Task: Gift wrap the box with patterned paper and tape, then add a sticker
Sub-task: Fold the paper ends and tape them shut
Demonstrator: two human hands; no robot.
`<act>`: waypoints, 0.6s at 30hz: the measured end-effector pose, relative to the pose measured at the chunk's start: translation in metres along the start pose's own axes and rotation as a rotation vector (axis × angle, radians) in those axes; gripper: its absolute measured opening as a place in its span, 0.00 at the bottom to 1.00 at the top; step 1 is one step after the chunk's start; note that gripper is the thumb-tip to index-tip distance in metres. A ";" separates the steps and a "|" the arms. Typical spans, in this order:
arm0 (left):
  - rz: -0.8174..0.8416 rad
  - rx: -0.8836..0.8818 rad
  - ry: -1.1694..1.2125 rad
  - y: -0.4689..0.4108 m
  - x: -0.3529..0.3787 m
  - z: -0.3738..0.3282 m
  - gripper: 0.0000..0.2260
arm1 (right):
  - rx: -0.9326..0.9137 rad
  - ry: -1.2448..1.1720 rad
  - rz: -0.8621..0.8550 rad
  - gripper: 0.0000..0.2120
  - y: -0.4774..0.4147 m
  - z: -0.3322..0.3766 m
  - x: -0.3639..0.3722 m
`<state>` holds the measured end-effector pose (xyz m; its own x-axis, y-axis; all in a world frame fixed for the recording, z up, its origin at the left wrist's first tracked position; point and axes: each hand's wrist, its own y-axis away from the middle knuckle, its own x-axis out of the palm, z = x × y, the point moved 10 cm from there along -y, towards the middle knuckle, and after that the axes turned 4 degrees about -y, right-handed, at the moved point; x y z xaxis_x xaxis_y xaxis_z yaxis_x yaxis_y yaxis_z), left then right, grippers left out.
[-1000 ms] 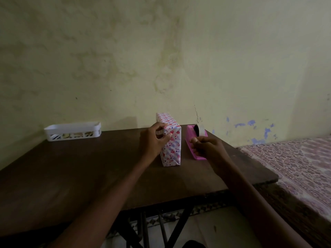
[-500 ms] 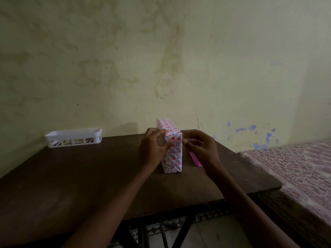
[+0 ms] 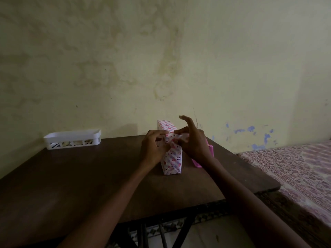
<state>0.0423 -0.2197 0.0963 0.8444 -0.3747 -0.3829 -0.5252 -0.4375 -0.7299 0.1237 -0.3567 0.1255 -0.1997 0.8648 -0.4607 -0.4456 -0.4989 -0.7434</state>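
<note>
Head view, going left to right. A white tray point(image 3: 71, 139) sits at the back left of the bench point(image 3: 89, 176), right by the wall and well apart from everything else. Something striped shows through its cut-outs, but I can't tell what.

Next is the left hand point(image 3: 154, 149). Its fingers point(image 3: 160, 133) are curled in narrow, pinching the folded paper at the top near corner of the box point(image 3: 172, 161). The box stands on edge around mid-bench, already covered in white paper with little pink and purple hearts, and the end flap facing the camera is folded down. The right hand point(image 3: 193, 144) comes in from the other side, thumb and lower fingers nipped onto that same top fold, index finger sticking up free. If there's a bit of tape in there, I can't see it. A pink dispenser point(image 3: 211, 149) pokes out from behind that hand, just beside the box. A bed point(image 3: 295, 167) with a patterned cover sits off to the right.

On handling, my guess is the box is light and stiff, so it'll tip or skid easily standing on that narrow edge. The paper looks thin and a bit slick, so it'll crease or tear if you yank it. I'd keep hold right at the folded corner, pressing into the hard edge underneath, and steady the broad side with the other palm.

Writing or brands: nothing readable anywhere, just the heart print.
</note>
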 end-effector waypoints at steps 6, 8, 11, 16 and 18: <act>-0.082 0.057 0.013 -0.015 -0.019 -0.019 0.13 | -0.071 0.074 -0.006 0.31 0.000 0.009 0.000; -0.118 0.083 0.025 -0.023 -0.025 -0.029 0.12 | -0.081 0.086 -0.007 0.29 0.000 0.011 0.000; -0.096 0.151 -0.063 -0.029 -0.020 -0.043 0.14 | -0.091 0.098 -0.015 0.27 0.002 0.009 -0.002; -0.164 0.270 -0.221 -0.024 -0.021 -0.058 0.07 | -0.097 0.086 -0.038 0.27 0.001 0.008 -0.004; -0.196 0.294 -0.278 -0.022 -0.023 -0.062 0.05 | -0.077 0.080 -0.044 0.25 0.000 0.006 -0.004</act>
<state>0.0280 -0.2521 0.1566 0.9423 -0.0570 -0.3299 -0.3343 -0.2123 -0.9182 0.1193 -0.3597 0.1307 -0.1097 0.8800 -0.4621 -0.3830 -0.4664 -0.7974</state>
